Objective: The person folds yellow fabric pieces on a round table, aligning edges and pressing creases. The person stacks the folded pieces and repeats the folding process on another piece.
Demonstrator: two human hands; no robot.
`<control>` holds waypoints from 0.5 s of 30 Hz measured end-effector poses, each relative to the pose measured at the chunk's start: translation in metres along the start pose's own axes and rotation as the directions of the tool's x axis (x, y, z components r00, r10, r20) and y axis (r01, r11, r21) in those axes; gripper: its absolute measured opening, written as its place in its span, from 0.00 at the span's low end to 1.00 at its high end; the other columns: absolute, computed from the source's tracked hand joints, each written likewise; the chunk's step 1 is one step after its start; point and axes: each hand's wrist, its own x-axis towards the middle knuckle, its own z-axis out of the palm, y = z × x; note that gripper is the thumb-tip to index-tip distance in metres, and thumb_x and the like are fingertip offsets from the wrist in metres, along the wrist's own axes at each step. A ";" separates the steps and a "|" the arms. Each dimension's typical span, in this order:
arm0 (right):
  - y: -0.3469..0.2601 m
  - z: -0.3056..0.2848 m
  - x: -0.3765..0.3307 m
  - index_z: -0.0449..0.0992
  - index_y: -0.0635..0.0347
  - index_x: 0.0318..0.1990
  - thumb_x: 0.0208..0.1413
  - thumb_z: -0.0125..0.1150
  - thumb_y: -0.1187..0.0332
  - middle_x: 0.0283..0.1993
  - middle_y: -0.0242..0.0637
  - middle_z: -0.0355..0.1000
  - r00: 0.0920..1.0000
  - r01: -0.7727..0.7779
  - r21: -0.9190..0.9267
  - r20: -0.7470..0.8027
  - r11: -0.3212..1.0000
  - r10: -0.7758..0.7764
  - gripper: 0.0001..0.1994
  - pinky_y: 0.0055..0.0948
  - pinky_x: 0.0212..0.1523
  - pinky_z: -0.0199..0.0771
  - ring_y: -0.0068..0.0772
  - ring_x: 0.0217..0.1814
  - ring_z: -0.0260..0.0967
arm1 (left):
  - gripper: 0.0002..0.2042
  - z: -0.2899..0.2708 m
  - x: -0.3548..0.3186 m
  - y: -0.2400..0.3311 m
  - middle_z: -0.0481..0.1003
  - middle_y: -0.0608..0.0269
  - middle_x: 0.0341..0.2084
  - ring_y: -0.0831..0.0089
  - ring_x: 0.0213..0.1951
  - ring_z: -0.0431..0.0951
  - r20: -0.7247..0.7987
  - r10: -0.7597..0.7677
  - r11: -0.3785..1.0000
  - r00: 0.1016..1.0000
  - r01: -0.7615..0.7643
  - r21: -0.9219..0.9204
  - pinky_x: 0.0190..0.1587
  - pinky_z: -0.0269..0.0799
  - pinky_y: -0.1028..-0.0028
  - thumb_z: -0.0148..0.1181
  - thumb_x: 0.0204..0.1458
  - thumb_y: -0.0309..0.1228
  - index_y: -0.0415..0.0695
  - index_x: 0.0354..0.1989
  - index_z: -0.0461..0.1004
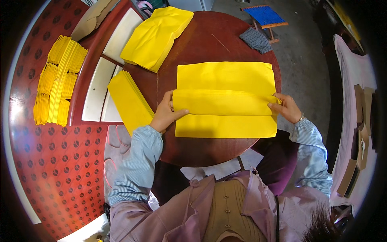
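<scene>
A yellow paper sheet [225, 127] lies flat on the round dark red table [193, 151] in front of me. Across its middle runs a folded yellow strip [221, 102], which both my hands grip by its ends. My left hand [167, 113] closes on the left end, thumb on top and fingers partly hidden beneath. At the right end, my right hand [287, 108] pinches the edge between thumb and fingers. Whether the strip is part of the sheet or a separate piece, I cannot tell. Left of my left hand rests a stack of long folded yellow sheets [131, 101].
A pile of wider yellow sheets [157, 38] sits at the table's far left. A grey knitted cloth [256, 40] lies near its far right edge, beside a blue folding stool [265, 16]. Bundled yellow paper [58, 82] rests on a red patterned surface [64, 161] at left.
</scene>
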 end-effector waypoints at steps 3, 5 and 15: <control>-0.004 0.007 -0.005 0.82 0.68 0.49 0.63 0.68 0.59 0.38 0.44 0.83 0.991 0.026 -0.016 -0.129 1.000 -0.028 0.18 0.30 0.42 0.79 0.33 0.36 0.80 | 0.38 0.011 0.000 -0.003 0.79 0.45 0.53 0.64 0.52 0.84 -0.147 0.032 0.999 0.989 -0.029 0.025 0.55 0.80 0.69 0.72 0.53 0.21 0.35 0.69 0.54; -0.006 0.016 -0.010 0.82 0.67 0.49 0.63 0.69 0.59 0.36 0.42 0.82 0.964 0.052 0.006 -0.260 0.999 -0.049 0.18 0.29 0.37 0.77 0.31 0.33 0.79 | 0.38 0.012 0.001 -0.003 0.79 0.43 0.52 0.63 0.51 0.84 -0.198 -0.024 0.997 0.980 0.037 0.061 0.53 0.80 0.70 0.72 0.54 0.22 0.35 0.69 0.54; 0.003 0.050 -0.007 0.75 0.61 0.41 0.69 0.62 0.64 0.30 0.46 0.77 0.783 0.075 -0.167 -0.601 0.983 -0.162 0.10 0.35 0.30 0.72 0.33 0.27 0.74 | 0.42 0.017 -0.003 -0.004 0.81 0.43 0.51 0.61 0.50 0.85 -0.175 0.117 0.993 0.978 -0.114 0.028 0.54 0.80 0.69 0.72 0.55 0.24 0.37 0.72 0.48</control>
